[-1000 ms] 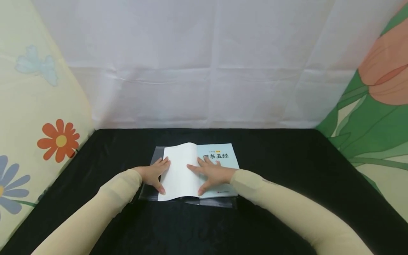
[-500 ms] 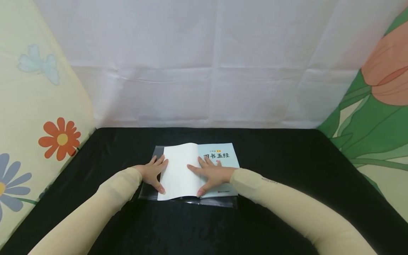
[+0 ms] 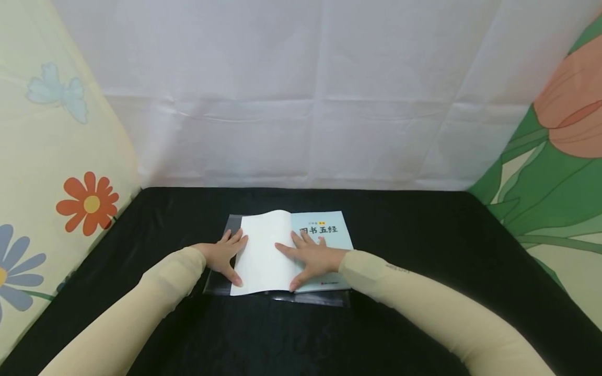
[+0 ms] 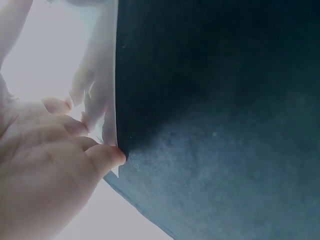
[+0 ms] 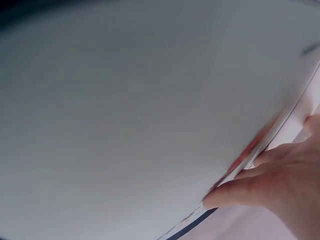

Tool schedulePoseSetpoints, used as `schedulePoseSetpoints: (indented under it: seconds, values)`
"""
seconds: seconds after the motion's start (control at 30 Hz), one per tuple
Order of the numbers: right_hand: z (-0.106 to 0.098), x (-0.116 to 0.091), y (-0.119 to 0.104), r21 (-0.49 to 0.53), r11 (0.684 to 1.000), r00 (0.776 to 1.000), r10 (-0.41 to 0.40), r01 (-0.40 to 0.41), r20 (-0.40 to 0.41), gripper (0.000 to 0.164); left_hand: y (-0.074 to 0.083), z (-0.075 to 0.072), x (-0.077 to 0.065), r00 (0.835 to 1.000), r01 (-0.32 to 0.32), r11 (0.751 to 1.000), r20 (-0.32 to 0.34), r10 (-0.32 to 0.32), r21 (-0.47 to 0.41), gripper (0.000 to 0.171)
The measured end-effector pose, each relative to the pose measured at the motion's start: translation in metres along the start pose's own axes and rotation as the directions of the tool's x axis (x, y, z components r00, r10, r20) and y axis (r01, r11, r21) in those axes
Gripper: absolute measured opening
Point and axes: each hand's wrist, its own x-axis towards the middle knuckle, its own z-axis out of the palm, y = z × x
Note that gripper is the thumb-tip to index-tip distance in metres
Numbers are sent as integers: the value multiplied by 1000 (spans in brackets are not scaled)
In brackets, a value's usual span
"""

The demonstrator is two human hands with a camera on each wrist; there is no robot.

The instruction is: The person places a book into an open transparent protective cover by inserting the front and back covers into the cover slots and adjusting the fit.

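Book (image 3: 335, 269) lies under the right hand (image 3: 317, 259), which rests with fingers spread across its pale blue cover and white leaf (image 3: 264, 253); the left hand (image 3: 221, 257), fingers also fanned out, touches that leaf's outer edge. Clear plastic (image 3: 312, 298) shows beneath the left hand and just nearer than both, on black cloth (image 3: 301, 339) reaching past them to a white curtain (image 3: 263, 78).

My L arm (image 3: 119, 313) & R arm (image 3: 432, 308) reach fwd, angling in twd each other. L hand (image 3: 221, 256): back up, fingers (image 3: 241, 243) spread, pointing fwd & R, thumb (image 3: 232, 275) out twd me. R hand (image 3: 317, 257): back up too, fingers (image 3: 288, 250) apart, pointing L, thumb (image 3: 301, 278) angled back. Hands near each other, w/ a gap btwn.
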Motion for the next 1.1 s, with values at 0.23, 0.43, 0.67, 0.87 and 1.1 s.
schedulePoseSetpoints:
  seconds: [0.23, 0.43, 0.67, 0.87, 1.1]
  values:
    - [1, 3, -2, -8, 1000, 1000, 0, 0, -8, 99, 1, 1, 0, 1000, 14, 1000, -9, -14, -7, 114]
    - [1, 4, -6, 4, 1000, 1000, 2, -2, -10, 100, 2, 0, -2, 1000, 16, 1000, -9, -16, -18, 115]
    - [2, 6, -11, -5, 1000, 1000, 8, -8, -20, 99, 1, 0, -2, 1000, 1, 1000, -3, -1, 4, 120]
    - [2, 7, -13, -13, 1000, 1000, 8, -8, -19, 99, 3, 1, 1, 1000, 23, 999, -5, -23, 38, 114]
    - [3, 9, -12, -16, 1000, 1000, 10, -10, -17, 100, 5, 0, -1, 999, 36, 998, -9, -36, 53, 112]
